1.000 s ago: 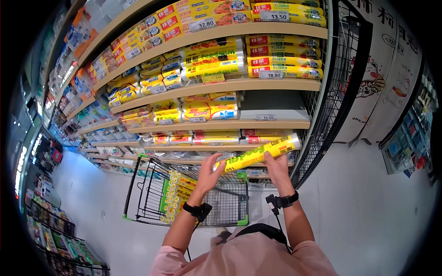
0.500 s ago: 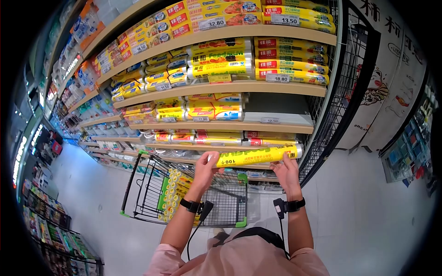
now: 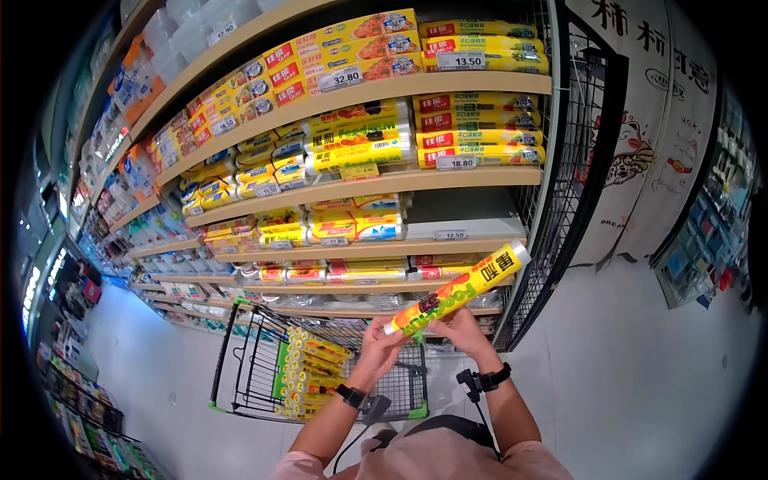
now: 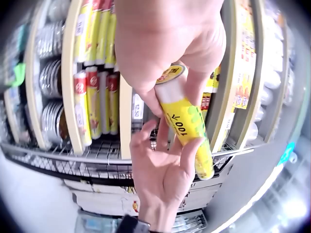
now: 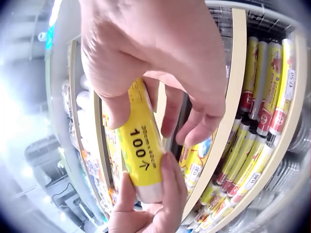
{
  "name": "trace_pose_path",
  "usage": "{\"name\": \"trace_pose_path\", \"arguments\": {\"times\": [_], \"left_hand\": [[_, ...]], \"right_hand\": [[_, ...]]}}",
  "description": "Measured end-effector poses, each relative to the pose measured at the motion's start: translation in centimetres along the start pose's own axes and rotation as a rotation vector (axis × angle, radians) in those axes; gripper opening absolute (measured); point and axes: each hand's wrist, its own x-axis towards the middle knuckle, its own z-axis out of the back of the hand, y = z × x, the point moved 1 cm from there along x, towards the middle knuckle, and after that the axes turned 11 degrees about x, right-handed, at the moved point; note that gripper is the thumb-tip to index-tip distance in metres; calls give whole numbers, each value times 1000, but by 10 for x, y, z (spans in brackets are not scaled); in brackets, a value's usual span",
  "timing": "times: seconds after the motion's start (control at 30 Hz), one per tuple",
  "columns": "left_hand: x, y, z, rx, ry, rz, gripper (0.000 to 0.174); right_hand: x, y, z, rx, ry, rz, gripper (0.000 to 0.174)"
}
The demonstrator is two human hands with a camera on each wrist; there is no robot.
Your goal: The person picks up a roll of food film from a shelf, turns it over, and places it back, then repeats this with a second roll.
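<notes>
A yellow roll of food bags (image 3: pixel 460 290) with a white end is held above the cart, slanting up to the right in the head view. My left hand (image 3: pixel 382 342) pinches its lower left end. Close beside it, my right hand (image 3: pixel 468 334) holds the roll from below, nearer its middle. In the right wrist view, the right thumb (image 5: pixel 118 110) lies along the roll by the printed "100", while other fingers curve behind it. The left wrist view shows the left hand (image 4: pixel 170 43) around the roll's white end.
Shelves (image 3: pixel 384 188) of yellow rolls and boxes with price tags stand in front. Below the hands is a black wire cart (image 3: pixel 390 376) with green corners and several yellow rolls (image 3: pixel 308 376) inside. A black mesh panel (image 3: pixel 580 168) borders the shelves at right.
The roll has turned and tilted, its right end rising and a fruit picture now showing. My right hand has shifted from its right end toward the middle, closer to my left hand.
</notes>
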Motion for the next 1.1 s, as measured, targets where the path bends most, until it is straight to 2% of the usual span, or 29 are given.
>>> {"name": "trace_pose_path", "arguments": {"times": [0.03, 0.1, 0.13, 0.17, 0.23, 0.27, 0.33, 0.37, 0.43, 0.5, 0.57, 0.63, 0.73, 0.77, 0.83, 0.87, 0.97, 1.0, 1.1], "left_hand": [[-1, 13, 1, -130, 27, 48, 29], [-3, 33, 4, -186, 61, 141, 28], [-2, 40, 14, -163, 196, 147, 31], [2, 48, 25, -58, 163, 155, 35], [1, 29, 5, 152, 94, 185, 42], [4, 13, 1, 200, 41, 158, 57], [15, -25, -9, 269, 80, -8, 74], [20, -39, -7, 234, 73, -106, 76], [29, -74, -4, 414, 24, -339, 80], [23, -105, -11, 339, 62, -304, 78], [22, -113, -9, 484, -10, -258, 72], [25, -110, -3, 447, -95, -235, 64], [31, -107, 10, 385, -248, -231, 51], [31, -106, 18, 366, -299, -228, 47], [35, -102, 47, 320, -281, -217, 36], [34, -101, 48, 327, -304, -211, 34], [33, -96, 56, 337, -309, -208, 31], [35, -96, 59, 337, -302, -213, 31], [43, -84, 67, 442, -215, -232, 32]], "right_hand": [[1, -2, -4, -37, 48, 62, 55], [2, -5, -5, 20, 84, 69, 59], [1, -6, -4, 50, 100, 68, 61], [3, -4, -3, 27, 110, 82, 63], [1, -3, 0, -12, 117, 106, 67], [1, -1, 4, -87, 163, 118, 69], [-3, 9, 10, -237, 186, 68, 68], [-5, 13, 12, -312, 202, 40, 68], [-5, 26, 14, -448, 251, 33, 64], [-9, 37, 12, -556, 321, -31, 63], [-9, 28, 18, -492, 288, -93, 60], [-6, 27, 22, -390, 233, -204, 61], [-6, 35, 35, -608, 269, -124, 64], [-6, 29, 47, -588, 279, -111, 66], [2, 19, 63, -551, 293, -69, 68], [0, 22, 63, -390, 212, -148, 63], [0, 19, 65, -148, -77, -57, 57], [-2, 26, 61, -185, -206, -30, 54], [-8, 36, 56, -283, -387, 104, 55]]}}
